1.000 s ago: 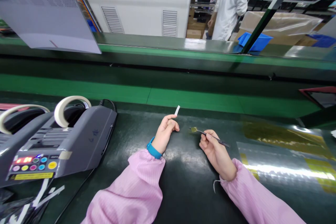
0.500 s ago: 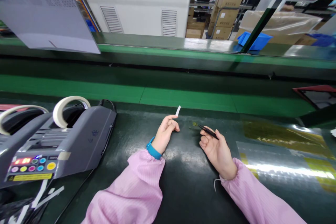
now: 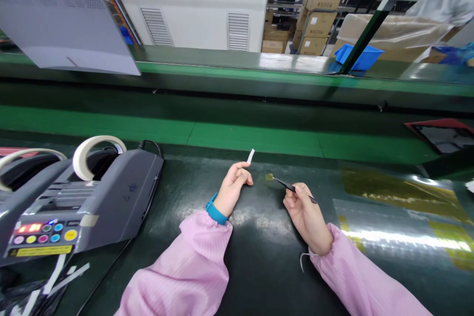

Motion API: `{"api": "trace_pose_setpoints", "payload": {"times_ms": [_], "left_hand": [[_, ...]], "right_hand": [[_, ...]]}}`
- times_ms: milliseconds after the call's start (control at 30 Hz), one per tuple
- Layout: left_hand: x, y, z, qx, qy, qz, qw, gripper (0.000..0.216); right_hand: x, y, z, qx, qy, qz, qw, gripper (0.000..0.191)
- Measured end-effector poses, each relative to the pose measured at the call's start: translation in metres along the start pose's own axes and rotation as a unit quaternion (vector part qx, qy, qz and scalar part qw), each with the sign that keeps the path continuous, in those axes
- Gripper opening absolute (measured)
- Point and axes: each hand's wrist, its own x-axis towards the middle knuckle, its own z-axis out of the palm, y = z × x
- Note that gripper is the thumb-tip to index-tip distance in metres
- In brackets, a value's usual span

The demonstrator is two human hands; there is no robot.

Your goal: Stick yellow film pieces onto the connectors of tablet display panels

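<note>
Yellow film piece (image 3: 269,177), at the tips of dark tweezers (image 3: 285,185), over the dark surface (image 3: 262,266); cannot tell whether touching it or held just above. Right grip (image 3: 306,215) clamped on the tweezers, aiming them leftward. Left grip (image 3: 233,186) loosely curled, with a white strip (image 3: 251,156) jutting past the forefinger; cannot tell whether pinched or merely stuck there. Film piece near that strip but apart from it, lower and to its right. Blue band (image 3: 216,211) around the left wrist, pink sleeves (image 3: 185,261) on both arms. Farther left, grey tape dispenser (image 3: 129,197) carrying a cream tape roll (image 3: 80,162). On the right, clear sheet (image 3: 392,217) and amber film (image 3: 400,193) lying flat. Beyond, blue bin (image 3: 365,58) and stacked cartons (image 3: 320,24).
</note>
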Motion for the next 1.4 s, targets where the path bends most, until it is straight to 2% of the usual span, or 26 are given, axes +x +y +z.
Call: {"api": "trace_pose_setpoints", "payload": {"times_ms": [167, 267, 467, 667, 1133, 1400], "left_hand": [[0.000, 0.001, 0.000, -0.003, 0.001, 0.000, 1.000, 0.036], [0.001, 0.000, 0.000, -0.005, 0.001, -0.001, 1.000, 0.036], [0.001, -0.002, 0.000, -0.008, 0.001, 0.000, 1.000, 0.036], [0.001, -0.003, 0.000, -0.012, 0.004, -0.003, 1.000, 0.037], [0.000, -0.001, 0.000, -0.015, 0.006, -0.005, 1.000, 0.039], [0.002, -0.002, -0.001, -0.008, 0.011, -0.010, 1.000, 0.038]], "right_hand": [[-0.002, 0.001, -0.001, -0.036, 0.010, -0.039, 0.999, 0.024], [-0.006, 0.003, -0.005, -0.096, 0.005, -0.062, 0.993, 0.026], [-0.016, 0.003, -0.006, -0.236, -0.006, -0.130, 0.963, 0.030], [-0.022, -0.002, -0.001, -0.291, -0.028, -0.206, 0.934, 0.023], [-0.022, 0.004, -0.011, -0.238, -0.061, -0.198, 0.949, 0.022], [-0.014, 0.005, -0.008, -0.209, -0.025, -0.156, 0.965, 0.026]]}}
